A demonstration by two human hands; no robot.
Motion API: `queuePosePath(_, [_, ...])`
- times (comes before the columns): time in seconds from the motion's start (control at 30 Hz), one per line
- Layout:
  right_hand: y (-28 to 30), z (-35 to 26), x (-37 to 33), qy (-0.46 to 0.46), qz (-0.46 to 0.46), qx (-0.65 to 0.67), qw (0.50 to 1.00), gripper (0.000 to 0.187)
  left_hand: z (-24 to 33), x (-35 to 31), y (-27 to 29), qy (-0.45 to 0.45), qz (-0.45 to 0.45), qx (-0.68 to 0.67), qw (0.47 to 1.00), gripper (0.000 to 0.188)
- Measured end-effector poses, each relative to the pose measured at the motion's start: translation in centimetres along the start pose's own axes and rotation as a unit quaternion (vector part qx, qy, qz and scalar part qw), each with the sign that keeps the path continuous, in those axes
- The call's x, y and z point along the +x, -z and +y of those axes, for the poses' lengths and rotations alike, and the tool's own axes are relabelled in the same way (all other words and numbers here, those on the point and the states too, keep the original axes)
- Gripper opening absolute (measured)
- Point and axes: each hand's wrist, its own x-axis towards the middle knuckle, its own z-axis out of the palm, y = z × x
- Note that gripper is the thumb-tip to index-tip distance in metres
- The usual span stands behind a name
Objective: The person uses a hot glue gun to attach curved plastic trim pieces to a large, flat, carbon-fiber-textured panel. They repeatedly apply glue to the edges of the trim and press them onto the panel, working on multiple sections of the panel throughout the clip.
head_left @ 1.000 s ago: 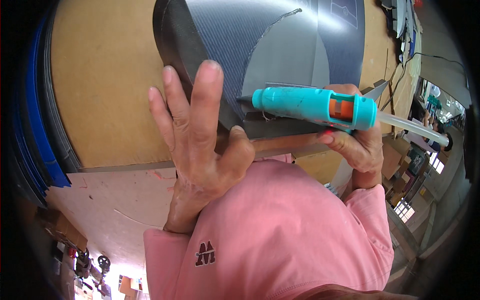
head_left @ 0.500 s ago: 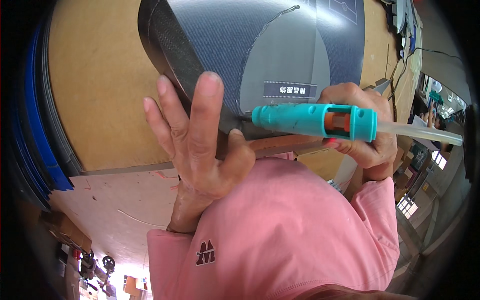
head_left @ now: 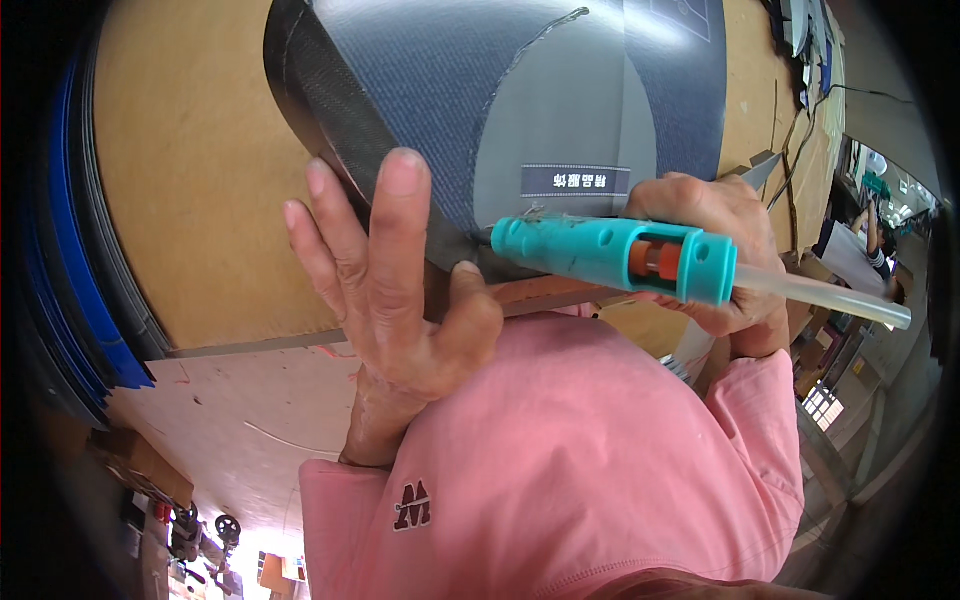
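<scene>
A glossy dark blue and grey printed sheet (head_left: 570,110) lies on the table, with a folded black woven-looking flap (head_left: 345,95) along its left side. My left hand (head_left: 400,290) is at its near left corner, fingers stretched and spread, the thumb pressing on the corner. In my right hand (head_left: 720,240) is a teal hot glue gun (head_left: 570,250), its fingers wrapped round the handle, which is mostly hidden. The nozzle points left and meets the sheet's corner beside my left thumb. A translucent glue stick (head_left: 830,295) sticks out of the gun's rear.
The tan tabletop (head_left: 190,180) ends close to my pink shirt (head_left: 590,440). Stacked blue and black sheets (head_left: 85,250) stand at the left. A dark cord (head_left: 800,140) runs at the right, near more stacked pieces (head_left: 800,45). Further right, another person's arm (head_left: 872,225) shows.
The glue gun has moved slightly left and tilted, its rear end now lower. The printed sheet has shifted a little left. My left thumb stays at the corner.
</scene>
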Motion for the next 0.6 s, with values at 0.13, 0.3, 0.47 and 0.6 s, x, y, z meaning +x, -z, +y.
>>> queuePosePath(0.13, [0.2,0.0,0.1,0.008,-0.022,-0.028,0.999,0.035,-0.1,-0.1,0.3,-0.006,-0.012,0.009,1.000,0.016])
queuePosePath(0.3, [-0.4,0.5,0.1,0.031,0.036,-0.036,0.998,0.036,0.0,0.6,0.6,-0.023,-0.042,0.014,0.999,0.015])
queuePosePath(0.47, [-0.6,0.6,0.0,0.040,0.068,-0.029,0.996,0.036,0.5,0.8,1.0,-0.004,-0.055,0.018,0.998,0.017])
queuePosePath(0.6, [-0.4,0.5,-0.3,0.038,0.052,0.015,0.998,0.032,0.5,1.0,1.0,-0.003,-0.056,0.011,0.998,0.019])
